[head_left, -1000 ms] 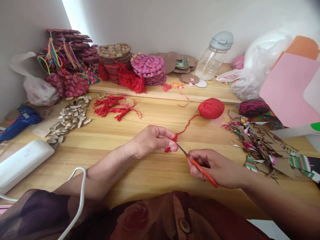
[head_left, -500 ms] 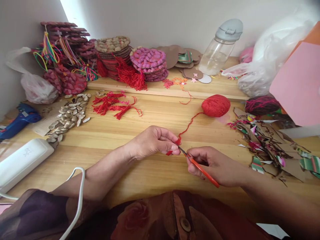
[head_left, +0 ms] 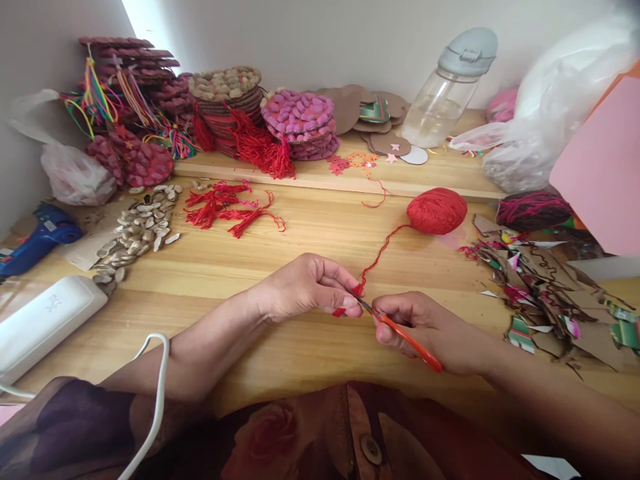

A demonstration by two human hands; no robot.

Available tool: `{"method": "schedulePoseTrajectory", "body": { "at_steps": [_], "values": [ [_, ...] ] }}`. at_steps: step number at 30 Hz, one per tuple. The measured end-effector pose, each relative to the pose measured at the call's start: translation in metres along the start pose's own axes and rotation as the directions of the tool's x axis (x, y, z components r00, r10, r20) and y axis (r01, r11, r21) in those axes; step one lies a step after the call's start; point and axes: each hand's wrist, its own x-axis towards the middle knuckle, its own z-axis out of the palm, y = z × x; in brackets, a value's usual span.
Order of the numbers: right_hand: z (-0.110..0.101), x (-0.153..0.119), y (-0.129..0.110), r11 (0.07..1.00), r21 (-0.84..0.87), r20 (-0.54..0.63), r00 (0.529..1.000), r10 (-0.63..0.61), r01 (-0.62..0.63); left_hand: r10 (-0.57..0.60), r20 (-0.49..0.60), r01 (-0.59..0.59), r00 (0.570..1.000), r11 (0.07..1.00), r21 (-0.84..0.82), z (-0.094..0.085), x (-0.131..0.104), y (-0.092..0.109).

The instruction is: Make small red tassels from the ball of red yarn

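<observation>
My left hand [head_left: 320,288] pinches a small bundle of red yarn [head_left: 339,312] between thumb and fingers. Part of that bundle is hidden by the fingers. A strand runs from it up to the red yarn ball [head_left: 437,211] on the table. In my right hand [head_left: 425,330] are orange-handled scissors [head_left: 410,340], their dark blades pointing left. The blade tips meet the yarn at the left fingertips; whether the blades are parted there I cannot tell. Several red tassels [head_left: 225,208] lie on the table beyond my left hand.
Pistachio-like shells [head_left: 145,230], a blue glue gun [head_left: 47,233] and a white power strip [head_left: 55,323] lie left. Decorated round stacks [head_left: 300,120] and a water bottle [head_left: 440,93] stand on the back ledge. Cardboard scraps [head_left: 550,293] and plastic bags [head_left: 540,127] are at right.
Both hands hold nearly the same pose, with the scissors still at the yarn bundle. The scissor handles have turned slightly, and the view has shifted a little.
</observation>
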Motion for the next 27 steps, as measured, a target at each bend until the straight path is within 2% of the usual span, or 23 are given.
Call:
{"method": "schedulePoseTrajectory", "body": {
  "at_steps": [8, 10, 12, 14, 16, 18, 21, 24, 26, 27],
  "values": [
    [-0.001, -0.002, 0.001, 0.999, 0.036, 0.014, 1.0, 0.001, -0.002, 0.05, 0.072, -0.057, 0.996, 0.993, 0.1, -0.005, -0.001, 0.002],
    [-0.006, -0.009, 0.002, 0.998, -0.056, -0.007, 1.0, -0.001, 0.0, 0.071, 0.068, -0.077, 0.995, 0.992, 0.099, -0.007, -0.001, 0.003],
    [-0.014, -0.019, 0.004, 0.958, -0.286, -0.134, 0.991, -0.008, -0.031, 0.123, 0.048, -0.126, 0.991, 0.99, 0.068, -0.009, -0.001, 0.005],
    [-0.024, -0.032, 0.008, 0.814, -0.568, -0.323, 0.943, -0.083, -0.123, 0.204, 0.01, -0.204, 0.979, 0.979, -0.002, -0.01, 0.0, 0.006],
    [-0.035, -0.044, 0.017, 0.621, -0.749, -0.435, 0.878, -0.198, -0.231, 0.281, -0.033, -0.283, 0.959, 0.955, -0.085, -0.01, 0.001, 0.006],
    [-0.046, -0.056, 0.028, 0.473, -0.824, -0.47, 0.841, -0.268, -0.31, 0.36, -0.065, -0.365, 0.931, 0.921, -0.133, -0.009, 0.001, 0.006],
    [-0.06, -0.069, 0.041, 0.332, -0.849, -0.517, 0.78, -0.352, -0.412, 0.496, -0.092, -0.504, 0.863, 0.857, -0.109, -0.006, 0.001, 0.006],
    [-0.059, -0.077, 0.034, 0.278, -0.858, -0.514, 0.746, -0.423, -0.433, 0.564, -0.114, -0.57, 0.818, 0.821, -0.022, -0.003, -0.001, 0.006],
    [-0.046, -0.075, 0.017, 0.347, -0.862, -0.502, 0.719, -0.481, -0.37, 0.583, -0.105, -0.581, 0.805, 0.812, 0.05, 0.0, -0.004, 0.006],
    [-0.037, -0.072, 0.006, 0.433, -0.848, -0.511, 0.69, -0.513, -0.305, 0.599, -0.093, -0.592, 0.796, 0.801, 0.089, 0.003, -0.006, 0.006]
  ]
}}
